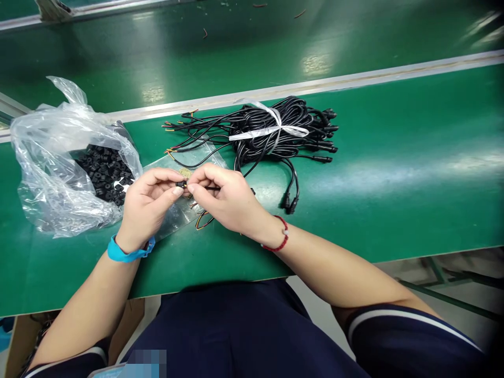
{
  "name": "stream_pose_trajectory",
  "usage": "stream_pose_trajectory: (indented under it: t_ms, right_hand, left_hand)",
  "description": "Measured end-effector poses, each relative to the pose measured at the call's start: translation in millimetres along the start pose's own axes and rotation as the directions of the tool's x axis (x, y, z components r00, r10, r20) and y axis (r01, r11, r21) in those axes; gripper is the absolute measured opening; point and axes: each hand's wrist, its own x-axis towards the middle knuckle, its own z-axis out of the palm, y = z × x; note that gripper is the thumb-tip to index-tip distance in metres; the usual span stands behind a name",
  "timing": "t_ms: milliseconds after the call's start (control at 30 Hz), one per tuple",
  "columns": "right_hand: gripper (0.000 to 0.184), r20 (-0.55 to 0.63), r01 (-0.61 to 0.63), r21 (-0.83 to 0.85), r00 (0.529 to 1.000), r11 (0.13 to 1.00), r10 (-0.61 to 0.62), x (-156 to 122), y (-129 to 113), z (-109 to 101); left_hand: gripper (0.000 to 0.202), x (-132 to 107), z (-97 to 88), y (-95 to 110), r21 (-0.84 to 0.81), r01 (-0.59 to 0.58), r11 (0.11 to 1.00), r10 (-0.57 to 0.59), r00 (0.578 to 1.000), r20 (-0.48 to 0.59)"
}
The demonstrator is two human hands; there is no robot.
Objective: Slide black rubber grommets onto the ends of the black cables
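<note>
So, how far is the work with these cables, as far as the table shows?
Done: no separate finished pile shows, so probably little. In hand: the left hand pinches a small black ring, and the right hand holds one cable end against it. Left: the bundle is tied with a white strip, and the bag holds many black rings.

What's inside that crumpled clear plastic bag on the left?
A pile of small black ring-shaped parts shows through the plastic bag. Deeper layers, and anything under the crumpled folds, are hidden.
</note>
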Motion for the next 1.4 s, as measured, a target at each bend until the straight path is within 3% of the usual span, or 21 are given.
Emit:
stream_pose_trajectory:
  t_ms: [200,367,633,733,967,1167,1400]
  right_hand:
    - [0.009,-0.004,-0.018,0.080,1.000,0.997,0.018,-1.6,-1.0,-0.1]
    - [0.008,-0.027,-0.014,0.069,1.000,0.998,0.016,-1.5,-0.9,-0.1]
    - [0.010,-0.038,-0.022,0.029,0.999,0.999,0.023,-1.3,1.6,0.5]
    - [0.010,-0.028,0.026,0.040,0.999,0.999,-0.025,-0.9,2.3,-1.0]
    - [0.007,-0.039,0.144,-0.026,0.989,0.989,-0.145,-1.9,2.9,-4.1]
    - [0.008,-0.041,0.090,0.111,0.995,0.990,-0.086,-3.1,1.9,-2.9]
    - [0.008,-0.047,0.053,0.171,0.998,0.984,-0.046,-4.5,-0.2,-1.5]
  left_hand:
    - [0.014,-0.1,1.9,0.8,-0.079,-0.042,0.996,0.044,0.999,0.031]
    - [0.012,-0.7,1.2,2.0,0.037,-0.125,0.991,0.124,0.992,0.016]
    - [0.012,-2.0,0.0,3.0,0.247,-0.294,0.923,0.277,0.955,0.102]
    - [0.015,-1.0,0.3,1.0,0.207,-0.312,0.927,0.297,0.949,0.101]
    - [0.018,-1.2,1.0,-3.2,0.062,-0.209,0.976,0.204,0.976,0.073]
    - [0.018,-1.7,3.7,-3.6,-0.040,-0.210,0.977,0.213,0.974,0.083]
    - [0.021,-2.6,6.2,-1.8,0.069,-0.334,0.940,0.330,0.942,0.064]
